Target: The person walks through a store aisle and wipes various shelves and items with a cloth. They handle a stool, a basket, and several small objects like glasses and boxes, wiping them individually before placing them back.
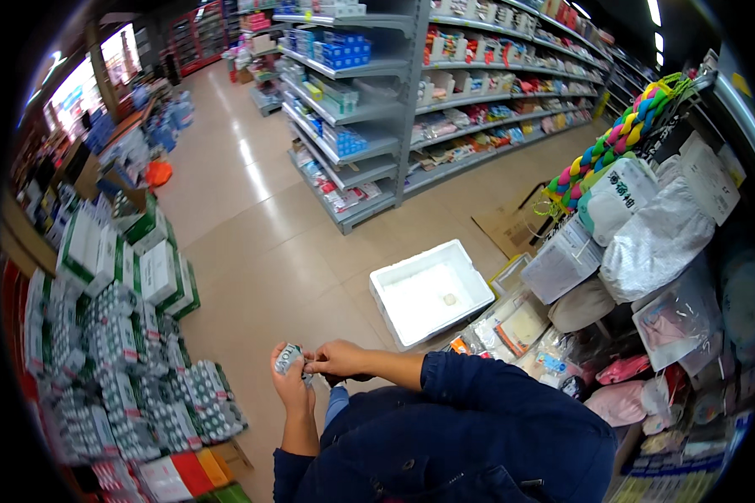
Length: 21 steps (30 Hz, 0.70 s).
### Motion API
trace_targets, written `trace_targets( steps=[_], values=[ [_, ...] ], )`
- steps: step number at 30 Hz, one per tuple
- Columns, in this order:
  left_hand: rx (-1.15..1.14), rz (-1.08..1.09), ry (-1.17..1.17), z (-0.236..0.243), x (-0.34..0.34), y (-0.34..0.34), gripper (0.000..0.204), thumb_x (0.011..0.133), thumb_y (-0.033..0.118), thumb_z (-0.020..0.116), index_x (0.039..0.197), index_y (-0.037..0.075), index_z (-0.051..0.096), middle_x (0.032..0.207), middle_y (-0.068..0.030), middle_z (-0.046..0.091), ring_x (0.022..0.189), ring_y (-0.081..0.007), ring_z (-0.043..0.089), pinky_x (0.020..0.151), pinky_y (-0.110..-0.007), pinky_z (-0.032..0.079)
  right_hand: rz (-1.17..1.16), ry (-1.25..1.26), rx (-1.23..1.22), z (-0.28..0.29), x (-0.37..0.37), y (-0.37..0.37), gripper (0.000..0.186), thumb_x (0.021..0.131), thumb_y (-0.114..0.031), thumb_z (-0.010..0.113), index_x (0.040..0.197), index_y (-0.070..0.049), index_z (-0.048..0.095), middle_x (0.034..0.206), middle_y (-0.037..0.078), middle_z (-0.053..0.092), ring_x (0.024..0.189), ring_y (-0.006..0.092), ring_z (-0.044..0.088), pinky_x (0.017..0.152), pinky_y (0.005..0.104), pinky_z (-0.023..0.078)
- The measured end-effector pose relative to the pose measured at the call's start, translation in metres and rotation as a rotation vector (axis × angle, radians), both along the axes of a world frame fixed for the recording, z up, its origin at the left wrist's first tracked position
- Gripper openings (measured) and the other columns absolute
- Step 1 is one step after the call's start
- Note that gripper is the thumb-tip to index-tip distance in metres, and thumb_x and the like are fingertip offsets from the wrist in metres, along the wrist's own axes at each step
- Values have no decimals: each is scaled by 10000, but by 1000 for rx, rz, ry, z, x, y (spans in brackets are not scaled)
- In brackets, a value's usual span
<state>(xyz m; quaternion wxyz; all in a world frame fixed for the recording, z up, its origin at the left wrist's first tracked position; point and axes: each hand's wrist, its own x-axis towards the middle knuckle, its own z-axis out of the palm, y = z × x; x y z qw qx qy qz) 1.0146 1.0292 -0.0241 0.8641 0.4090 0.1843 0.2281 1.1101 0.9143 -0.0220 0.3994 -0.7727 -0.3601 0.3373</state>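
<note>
My left hand point(289, 381) is closed around a small white-and-grey printed packet point(288, 359), held upright at waist height. My right hand point(340, 359) meets it from the right, fingers pinched at the packet's side; part of the packet is hidden by the fingers. Beyond my hands a white foam box point(377, 293) rests on the floor, with a small pale object point(449, 299) on its bottom.
Stacked green-and-white cartons and packs point(159, 277) line my left. At right, bagged goods point(562, 260) and a braided multicolour rope point(604, 142) are piled close by. Grey shelving point(403, 126) stands ahead, beside a tiled aisle point(243, 201). Flattened cardboard point(499, 228) lies behind the box.
</note>
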Motion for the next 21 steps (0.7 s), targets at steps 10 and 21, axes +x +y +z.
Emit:
trace_targets(
  steps=[10,21],
  values=[
    [110,-435,61,8,277,111,351,821,-47,556,1141,38,440,870,-99,565,677,-158,571,614,-293,504,-506,213,74,-3,233,18,448,834,-452,642,741,-15,614,627,84,587,518,124,513,481,268,400],
    [73,-560,120,-18,509,91,261,802,-46,591,992,60,447,641,-34,494,480,-113,482,450,-246,418,-1543,770,355,-96,359,-156,334,864,-377,630,797,-50,632,709,43,619,610,152,588,568,296,486]
  ],
)
